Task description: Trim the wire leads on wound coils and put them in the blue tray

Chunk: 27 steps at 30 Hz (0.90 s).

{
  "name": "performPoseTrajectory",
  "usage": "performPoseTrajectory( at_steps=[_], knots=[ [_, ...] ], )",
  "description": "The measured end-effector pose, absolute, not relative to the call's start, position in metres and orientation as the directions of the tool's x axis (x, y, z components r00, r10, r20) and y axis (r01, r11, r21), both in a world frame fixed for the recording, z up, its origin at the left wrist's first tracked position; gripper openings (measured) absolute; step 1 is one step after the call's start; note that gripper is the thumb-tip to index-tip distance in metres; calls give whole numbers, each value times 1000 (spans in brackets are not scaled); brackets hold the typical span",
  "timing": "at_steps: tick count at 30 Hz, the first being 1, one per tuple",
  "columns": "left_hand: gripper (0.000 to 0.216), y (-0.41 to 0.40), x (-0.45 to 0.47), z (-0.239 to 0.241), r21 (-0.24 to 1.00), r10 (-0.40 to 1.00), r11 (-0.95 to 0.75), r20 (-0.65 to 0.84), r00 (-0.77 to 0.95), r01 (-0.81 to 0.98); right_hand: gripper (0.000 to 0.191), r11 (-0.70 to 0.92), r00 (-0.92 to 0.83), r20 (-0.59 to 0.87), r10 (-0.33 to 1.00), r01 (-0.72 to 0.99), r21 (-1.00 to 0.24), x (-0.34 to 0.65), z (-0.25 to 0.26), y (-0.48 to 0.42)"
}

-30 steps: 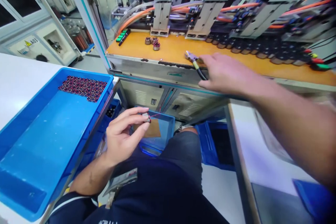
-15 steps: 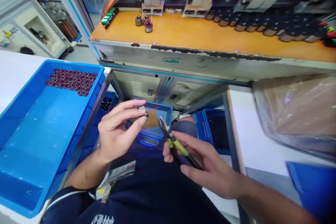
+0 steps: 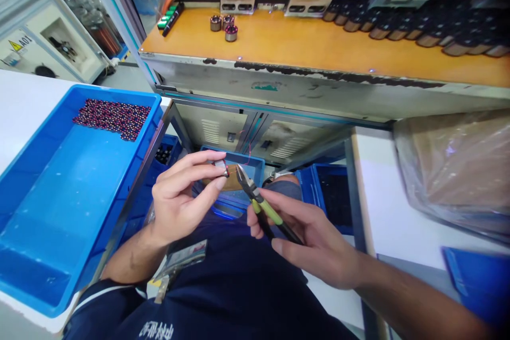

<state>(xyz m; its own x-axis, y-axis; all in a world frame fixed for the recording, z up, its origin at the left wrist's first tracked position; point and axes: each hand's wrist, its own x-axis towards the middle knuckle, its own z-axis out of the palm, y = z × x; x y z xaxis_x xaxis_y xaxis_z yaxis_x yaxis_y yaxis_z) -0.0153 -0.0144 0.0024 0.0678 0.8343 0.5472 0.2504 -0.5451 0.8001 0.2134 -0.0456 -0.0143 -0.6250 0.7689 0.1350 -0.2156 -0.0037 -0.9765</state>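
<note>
Two bare hands meet above the person's lap, in front of the machine. The left hand (image 3: 179,199) pinches a small metal wound coil part with red wire (image 3: 221,168) between thumb and fingertips, its grip pressed together on it; a thin red wire strand (image 3: 247,151) curls up from the part. The right hand (image 3: 306,236) holds a pair of small side cutters with yellow-green and black handles (image 3: 261,207), fingers wrapped on the handles, and the cutter tips sit just beside the part, slightly spread.

Behind the hands, a long orange-topped machine table (image 3: 319,48) runs across the view, its worn grey front edge overhanging the space where the hands work. Three small round metal coil parts (image 3: 223,25) stand near its far left corner, next to a black marker-like tool (image 3: 172,12), and a row of dark round coils (image 3: 398,26) lines the back under grey machine brackets.

At the left, a large blue plastic tray (image 3: 59,212) rests on a white table (image 3: 24,101); a patch of small dark red-wound parts (image 3: 113,117) fills its far corner, the rest bare. Below the hands sits a small blue bin (image 3: 255,167) with a brown card inside, and another blue crate (image 3: 326,196) stands to its right. On the right, a white table (image 3: 390,223) carries a clear plastic-wrapped bundle (image 3: 458,170), near its edge
</note>
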Motion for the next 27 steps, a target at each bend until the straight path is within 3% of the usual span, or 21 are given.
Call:
performPoseTrajectory(
  at_steps=[15, 27],
  knots=[
    [34, -13, -15, 1, 790, 821, -567, 565, 83, 233, 71, -90, -591, 79, 803, -251, -964, 208, -8, -48],
    [32, -11, -17, -2, 768, 799, -601, 585, 142, 223, 66, -74, -491, -27, 871, -77, -994, 211, -10, -51]
  ],
)
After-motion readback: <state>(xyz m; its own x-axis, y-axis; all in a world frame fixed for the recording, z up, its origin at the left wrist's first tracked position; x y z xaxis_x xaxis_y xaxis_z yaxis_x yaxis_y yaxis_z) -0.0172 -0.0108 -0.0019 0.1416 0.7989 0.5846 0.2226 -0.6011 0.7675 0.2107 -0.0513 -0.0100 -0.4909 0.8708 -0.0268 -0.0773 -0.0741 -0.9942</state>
